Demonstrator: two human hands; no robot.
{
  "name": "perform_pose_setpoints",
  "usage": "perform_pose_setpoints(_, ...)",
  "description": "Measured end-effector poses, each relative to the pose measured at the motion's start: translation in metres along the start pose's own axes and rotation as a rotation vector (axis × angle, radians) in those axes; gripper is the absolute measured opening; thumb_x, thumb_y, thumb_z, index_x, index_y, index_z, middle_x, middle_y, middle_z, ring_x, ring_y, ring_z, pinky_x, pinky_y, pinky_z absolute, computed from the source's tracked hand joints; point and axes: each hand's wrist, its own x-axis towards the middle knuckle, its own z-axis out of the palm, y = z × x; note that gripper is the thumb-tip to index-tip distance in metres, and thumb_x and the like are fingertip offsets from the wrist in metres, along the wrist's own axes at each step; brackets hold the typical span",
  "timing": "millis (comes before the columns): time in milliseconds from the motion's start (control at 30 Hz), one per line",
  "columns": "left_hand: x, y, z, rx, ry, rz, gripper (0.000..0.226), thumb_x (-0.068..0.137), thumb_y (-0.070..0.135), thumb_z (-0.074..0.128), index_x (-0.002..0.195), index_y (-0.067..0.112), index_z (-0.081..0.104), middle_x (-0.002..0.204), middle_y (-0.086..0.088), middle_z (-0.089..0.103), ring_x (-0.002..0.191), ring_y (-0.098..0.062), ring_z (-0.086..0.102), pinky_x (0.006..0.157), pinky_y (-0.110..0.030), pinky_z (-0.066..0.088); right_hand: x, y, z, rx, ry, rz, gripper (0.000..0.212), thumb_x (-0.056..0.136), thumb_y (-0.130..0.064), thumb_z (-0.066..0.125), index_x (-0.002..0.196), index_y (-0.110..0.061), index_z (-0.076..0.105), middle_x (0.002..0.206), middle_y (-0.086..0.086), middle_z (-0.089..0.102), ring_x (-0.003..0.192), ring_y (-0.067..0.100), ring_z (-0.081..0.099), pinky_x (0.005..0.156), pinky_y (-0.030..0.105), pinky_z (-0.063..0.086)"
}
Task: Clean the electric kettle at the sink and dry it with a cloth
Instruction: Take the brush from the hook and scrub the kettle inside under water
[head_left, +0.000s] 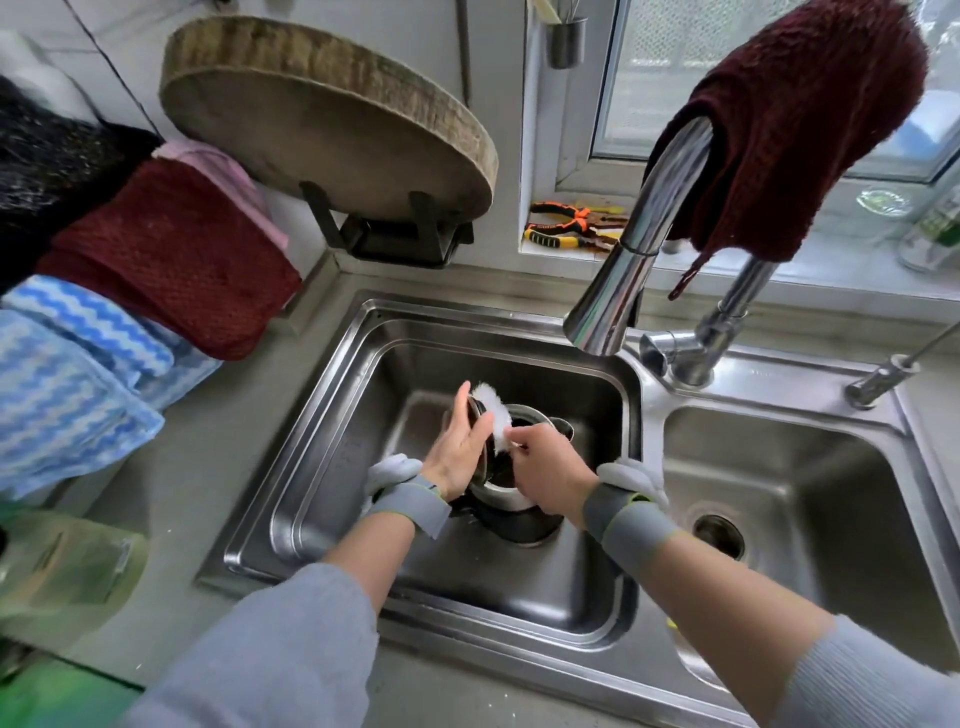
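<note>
Head view: the electric kettle (511, 506) was stood in the left basin of the sink (332, 415), directly beneath both hands. The left hand (457, 449) was curled around the open lid (475, 415), its grip closed on it. The right hand (550, 467), just beside it, was pinched on a white cloth (496, 415) at the kettle's mouth
</note>
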Motion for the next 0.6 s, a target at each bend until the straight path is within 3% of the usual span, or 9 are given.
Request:
perform_pose_setpoints(67,0.005,0.001,-0.001,0.027,-0.021,0.002,0.065,0.100,0.041,0.035,0.153,0.023,0.000,0.161,-0.005,0.008,0.148,-0.017,0.010,0.113,-0.024,0.009,0.005,0.008,-0.021,-0.061,-0.095,0.080,0.031,0.091,-0.004,0.041,0.108,-0.009,0.066,0.080,0.008,0.054,0.064,0.024,0.050,0.046,0.018,0.041)
perform_pose_setpoints(133,0.010,-0.003,-0.005,0.059,-0.055,0.018,0.062,0.102,0.037,0.034,0.153,0.022,0.001,0.161,-0.004,0.006,0.148,-0.014,0.006,0.114,-0.024,0.006,0.001,0.019,-0.052,-0.245,-0.267,0.132,0.041,0.090,-0.006,0.041,0.123,-0.019,0.061,0.073,0.005,0.057,0.052,0.021,0.053,0.041,0.022,0.046)
perform_pose_setpoints(200,0.011,-0.002,-0.004,0.090,-0.095,0.043,0.062,0.101,0.037,0.036,0.153,0.023,0.005,0.160,-0.003,0.010,0.147,-0.013,0.008,0.113,-0.024,0.008,0.000,0.023,-0.076,-0.474,-0.418,0.133,0.051,0.088,-0.004,0.042,0.135,-0.021,0.051,0.074,0.001,0.057,0.063,0.023,0.060,0.053,0.023,0.052)
perform_pose_setpoints(267,0.010,0.001,0.002,0.120,-0.127,0.086,0.065,0.097,0.043,0.038,0.153,0.024,0.009,0.159,-0.003,0.014,0.146,-0.013,0.013,0.113,-0.024,0.010,0.011,0.023,-0.084,-0.610,-0.462,0.055,0.053,0.087,-0.004,0.046,0.139,-0.016,0.045,0.088,0.002,0.058,0.079,0.024,0.058,0.066,0.024,0.050)
perform_pose_setpoints(333,0.011,0.003,0.007,0.169,-0.179,0.124,0.075,0.088,0.053,0.037,0.152,0.026,0.010,0.159,-0.002,0.017,0.146,-0.012,0.016,0.117,-0.027,0.013,0.023,0.023,-0.078,-0.595,-0.517,0.045,0.047,0.087,-0.001,0.045,0.133,-0.010,0.048,0.085,0.001,0.058,0.067,0.023,0.057,0.059,0.021,0.048)
perform_pose_setpoints(400,0.011,0.002,0.007,0.194,-0.222,0.127,0.079,0.084,0.055,0.035,0.153,0.025,0.009,0.159,0.000,0.018,0.145,-0.012,0.018,0.117,-0.027,0.015,0.031,0.021,-0.072,-0.655,-0.520,0.017,0.034,0.085,0.002,0.043,0.112,-0.006,0.061,0.080,0.004,0.061,0.057,0.022,0.056,0.058,0.026,0.053)
perform_pose_setpoints(467,0.012,-0.002,0.005,0.199,-0.236,0.112,0.078,0.084,0.055,0.035,0.153,0.026,0.010,0.158,0.001,0.023,0.144,-0.013,0.024,0.117,-0.027,0.018,0.034,0.018,-0.069,-0.881,-0.434,-0.050,0.020,0.083,0.001,0.047,0.090,-0.007,0.064,0.085,0.009,0.065,0.069,0.029,0.062,0.063,0.028,0.050)
perform_pose_setpoints(533,0.011,-0.005,0.003,0.201,-0.236,0.100,0.077,0.083,0.055,0.034,0.152,0.029,0.014,0.156,0.001,0.028,0.143,-0.014,0.027,0.117,-0.028,0.020,0.034,0.019,-0.067,-1.070,-0.345,-0.118,0.018,0.085,-0.005,0.050,0.091,-0.010,0.065,0.093,0.008,0.067,0.082,0.032,0.066,0.064,0.029,0.045)
perform_pose_setpoints(600,0.012,-0.007,0.002,0.194,-0.220,0.098,0.074,0.084,0.054,0.034,0.152,0.031,0.017,0.155,0.003,0.030,0.142,-0.013,0.028,0.116,-0.027,0.020,0.035,0.028,-0.064,-0.991,-0.316,-0.128,0.017,0.084,-0.012,0.052,0.093,-0.014,0.066,0.095,0.008,0.068,0.081,0.031,0.064,0.065,0.029,0.048)
